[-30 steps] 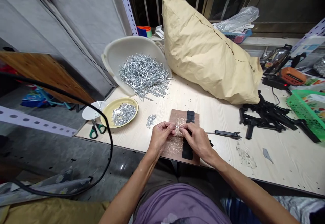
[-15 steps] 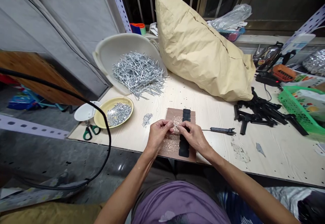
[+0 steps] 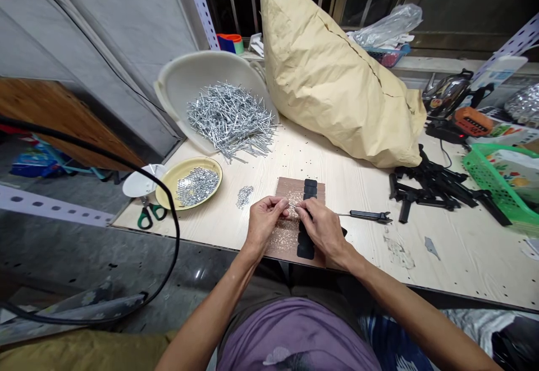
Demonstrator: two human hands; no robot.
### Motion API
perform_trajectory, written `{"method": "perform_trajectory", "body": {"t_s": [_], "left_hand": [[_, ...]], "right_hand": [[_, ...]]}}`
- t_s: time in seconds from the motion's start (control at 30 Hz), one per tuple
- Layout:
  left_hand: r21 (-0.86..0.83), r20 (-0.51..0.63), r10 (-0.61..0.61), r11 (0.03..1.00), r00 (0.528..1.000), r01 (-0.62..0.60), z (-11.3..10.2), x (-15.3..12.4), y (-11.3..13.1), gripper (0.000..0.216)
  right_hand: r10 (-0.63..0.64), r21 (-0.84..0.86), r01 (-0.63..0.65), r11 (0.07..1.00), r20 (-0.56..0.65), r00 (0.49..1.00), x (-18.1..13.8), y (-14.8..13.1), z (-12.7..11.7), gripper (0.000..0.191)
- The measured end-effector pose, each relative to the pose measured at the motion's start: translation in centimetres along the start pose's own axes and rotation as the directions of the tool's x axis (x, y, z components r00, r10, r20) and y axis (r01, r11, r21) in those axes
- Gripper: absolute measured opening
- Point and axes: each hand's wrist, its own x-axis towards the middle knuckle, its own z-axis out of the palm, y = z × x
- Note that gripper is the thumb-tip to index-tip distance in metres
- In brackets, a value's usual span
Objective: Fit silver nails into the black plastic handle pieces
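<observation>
At the bottom of the frame, both forearms reach up and inward past a purple shirt (image 3: 298, 334), one from each lower corner area, and the hands meet just below the centre. The left hand (image 3: 265, 220) is angled inward with bent fingers, its grip pinched closed between thumb and fingertips on one end of a thin metal rod (image 3: 293, 206). The right hand (image 3: 322, 228) mirrors it, knuckles up, its grip closed at the rod's other end; the fingertips nearly meet. The rod lies between them, over a brown board (image 3: 286, 184) at the desk's (image 3: 357, 259) front edge; whether the hands rest on the board, I cannot tell. A strip of black pads (image 3: 306, 244) runs along the board, partly under the right hand.

Right of that hand lies a black-handled tool (image 3: 366, 215). Left of centre are scissors (image 3: 147, 216), a small metal heap (image 3: 244, 197) and a yellow dish (image 3: 165, 186) holding metal bits (image 3: 197, 187). Black plastic parts (image 3: 438, 186) lie at the right. Farther back, a tilted white basin (image 3: 181, 79) holds many rods (image 3: 231, 118), beside a big paper bag (image 3: 337, 79).
</observation>
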Motion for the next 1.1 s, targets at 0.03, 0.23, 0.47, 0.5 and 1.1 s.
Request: {"method": "perform_trajectory", "body": {"t_s": [0.03,0.23,0.47,0.5,1.1], "left_hand": [[-0.013,0.006,-0.010,1.000,1.000,0.010,0.0,0.0,0.0,0.028],[-0.045,-0.003,-0.033,0.998,0.999,0.033,0.0,0.4,-0.4,0.028],[0.053,-0.035,0.000,0.999,0.999,0.002,0.0,0.7,-0.8,0.030],[0.063,-0.040,0.000,0.998,0.999,0.003,0.0,0.8,-0.8,0.031],[0.017,-0.067,0.072,0.997,0.995,-0.071,0.4,1.1,0.0,0.029]], "right_hand": [[0.021,0.045,-0.023,0.999,0.042,0.999,0.1,0.1,0.1,0.027],[0.051,0.101,-0.051,0.994,-0.004,0.999,0.1,0.1,0.6,0.025],[0.149,0.342,-0.213,0.915,0.203,0.968,0.9,0.3,0.7,0.038],[0.149,0.345,-0.209,0.915,0.194,0.970,1.0,0.3,0.6,0.038],[0.008,0.021,-0.009,1.000,0.041,0.999,1.3,0.5,0.4,0.031]]}}
